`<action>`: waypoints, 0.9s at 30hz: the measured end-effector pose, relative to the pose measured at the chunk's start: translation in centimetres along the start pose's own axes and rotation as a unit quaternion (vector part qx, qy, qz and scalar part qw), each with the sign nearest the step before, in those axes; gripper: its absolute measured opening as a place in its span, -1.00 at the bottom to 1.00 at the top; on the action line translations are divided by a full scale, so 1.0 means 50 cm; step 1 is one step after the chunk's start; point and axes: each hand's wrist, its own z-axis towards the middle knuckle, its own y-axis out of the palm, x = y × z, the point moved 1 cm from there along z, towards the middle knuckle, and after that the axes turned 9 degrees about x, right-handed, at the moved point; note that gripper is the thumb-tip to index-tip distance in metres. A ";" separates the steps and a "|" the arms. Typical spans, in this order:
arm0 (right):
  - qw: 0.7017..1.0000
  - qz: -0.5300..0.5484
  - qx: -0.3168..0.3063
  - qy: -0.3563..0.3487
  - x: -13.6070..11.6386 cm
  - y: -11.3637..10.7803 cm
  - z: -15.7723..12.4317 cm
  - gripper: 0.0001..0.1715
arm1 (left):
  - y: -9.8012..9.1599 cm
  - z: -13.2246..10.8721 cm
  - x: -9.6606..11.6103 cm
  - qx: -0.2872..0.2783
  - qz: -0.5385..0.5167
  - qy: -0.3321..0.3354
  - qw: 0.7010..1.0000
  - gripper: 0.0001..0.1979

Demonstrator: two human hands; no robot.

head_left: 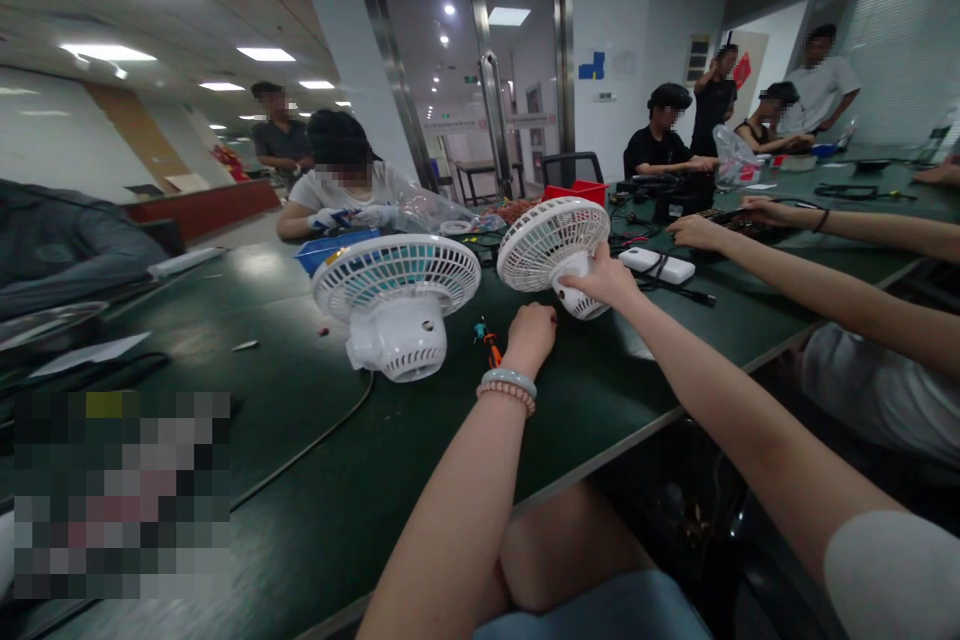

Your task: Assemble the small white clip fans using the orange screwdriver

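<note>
The fan is at 12 o'clock from the person, tipped over the desk. The right hand grips its back. The left hand is curled up at 7 o'clock from the fan; I can't tell if it holds anything. The back looks hard and smooth, so it may slip, and is likely the heavy end. The cage's thin bars look light and might snap, so the back seems best to hold.
</note>
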 end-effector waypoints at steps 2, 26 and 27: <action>1.000 -0.002 0.000 -0.001 -0.002 -0.001 -0.001 0.08 | -0.001 0.001 0.001 -0.007 0.000 -0.006 1.000 -0.77; 1.000 0.015 0.003 0.011 -0.004 -0.005 -0.006 0.05 | -0.027 0.003 0.015 0.184 -0.111 -0.041 0.976 -0.86; 1.000 0.016 0.002 0.010 -0.005 -0.005 -0.007 0.05 | -0.025 0.004 0.015 0.185 -0.110 -0.039 0.976 -0.84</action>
